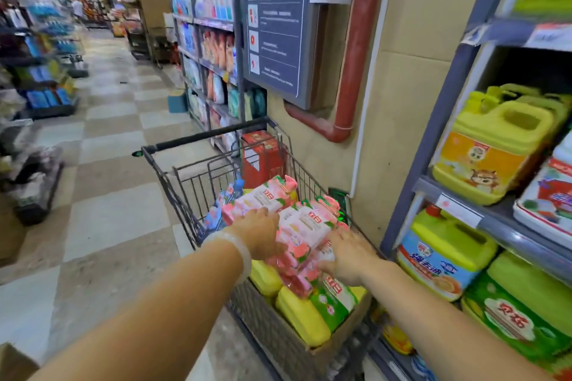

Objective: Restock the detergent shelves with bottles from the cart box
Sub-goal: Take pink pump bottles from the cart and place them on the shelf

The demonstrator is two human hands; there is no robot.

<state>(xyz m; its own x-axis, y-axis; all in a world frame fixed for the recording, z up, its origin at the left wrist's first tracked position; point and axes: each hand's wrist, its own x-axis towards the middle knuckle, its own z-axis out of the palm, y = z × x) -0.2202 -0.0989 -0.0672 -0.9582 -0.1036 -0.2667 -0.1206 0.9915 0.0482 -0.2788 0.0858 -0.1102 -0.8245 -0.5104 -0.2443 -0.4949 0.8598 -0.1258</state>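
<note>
While our left hand (258, 233) lies with its fingers spread on the left side of the pink soap packs (297, 226), our right hand (346, 258) cups the same stack from the right, thumb under the lower packs, so both hands bear on it from opposite sides; whether the fingers truly clamp the wrappers we cannot tell. A pale bangle (235, 246) circles our left wrist. Each pack runs with its long axis from near left to far right, and the stack rests on top of the goods in the cart (192, 182). Below it, in the cardboard box (337, 331) at the near end of the cart, yellow detergent bottles (301, 315) lie on their sides, long axes running toward us and to the right, beside a green-labelled pack (335, 298). A red carton (263, 155) stands upright at the far end. To our right, the detergent shelves (507, 37) hold big yellow jugs (495, 151) standing upright, handles on top. A checkered floor (102, 170) stretches down the aisle on the left.
</note>
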